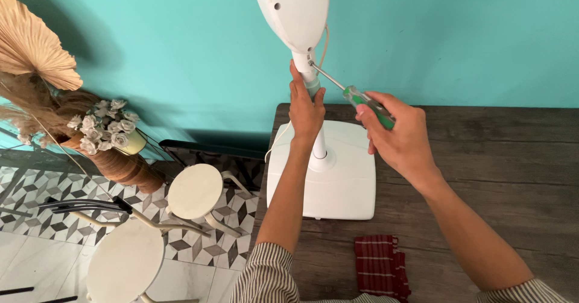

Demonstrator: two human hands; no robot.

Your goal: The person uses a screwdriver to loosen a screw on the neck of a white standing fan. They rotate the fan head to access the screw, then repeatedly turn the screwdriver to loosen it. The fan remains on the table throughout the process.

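Note:
A white stand fan with a square base (344, 188) stands on a dark wooden table (500, 176). Its white pole rises to a rounded white housing (292, 7) at the top of the view. My left hand (305, 109) is wrapped around the pole just below that housing. A green-handled screwdriver (368, 105) is gripped in my right hand (398, 137), and its metal tip touches the joint under the housing. A thin white cord hangs beside the pole.
A folded red checked cloth (380, 267) lies on the table near me. Left of the table stand two round cream stools (194, 191) on a patterned tile floor, plus a wooden vase with dried flowers (108, 128). A turquoise wall is behind.

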